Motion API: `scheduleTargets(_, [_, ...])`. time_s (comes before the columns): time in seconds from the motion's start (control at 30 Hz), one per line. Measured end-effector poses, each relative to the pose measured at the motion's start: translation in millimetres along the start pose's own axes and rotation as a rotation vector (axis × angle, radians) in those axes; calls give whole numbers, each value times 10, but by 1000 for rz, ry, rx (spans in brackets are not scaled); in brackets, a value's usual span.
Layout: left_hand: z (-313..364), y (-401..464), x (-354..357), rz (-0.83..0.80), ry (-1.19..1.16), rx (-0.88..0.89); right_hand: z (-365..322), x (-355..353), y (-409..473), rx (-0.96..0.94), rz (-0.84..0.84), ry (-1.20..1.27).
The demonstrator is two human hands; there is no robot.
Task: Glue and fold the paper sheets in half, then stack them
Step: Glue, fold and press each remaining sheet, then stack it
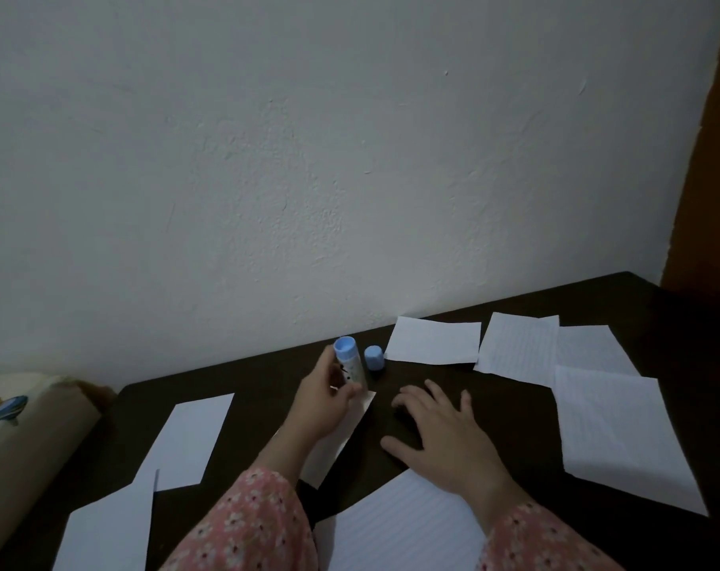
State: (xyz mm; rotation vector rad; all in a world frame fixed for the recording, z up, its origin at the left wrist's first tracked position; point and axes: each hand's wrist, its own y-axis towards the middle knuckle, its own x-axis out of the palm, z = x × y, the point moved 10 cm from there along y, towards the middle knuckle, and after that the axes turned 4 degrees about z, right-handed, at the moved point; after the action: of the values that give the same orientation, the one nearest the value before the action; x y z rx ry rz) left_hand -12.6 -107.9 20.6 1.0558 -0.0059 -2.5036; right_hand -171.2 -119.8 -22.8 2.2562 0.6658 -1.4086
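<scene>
My left hand (323, 399) grips a glue stick (350, 362) with a blue end, held upright over the dark table (494, 405). Its blue cap (375, 357) stands on the table just to the right of the stick. My right hand (445, 436) lies flat with spread fingers on the table, above a lined sheet (399, 529) near the front edge. A folded strip (342, 438) lies partly under my left wrist. Two folded sheets lie at the left (189, 438) (107, 529). Unfolded sheets lie at the right (432, 340) (519, 348) (622, 438).
A white wall (350, 158) rises right behind the table. A beige roll or cushion (24, 443) with a blue print lies off the table's left edge. A brown wooden frame (712, 179) stands at the far right.
</scene>
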Motion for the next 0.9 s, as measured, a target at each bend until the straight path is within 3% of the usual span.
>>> scheduleTargets(0.47, [233,-291,199,-84,-294,36,14,-2,1,23,30,-12])
scheduleTargets(0.9, [291,-269,222,-125,-151,76,-3,5,2,30,22,8])
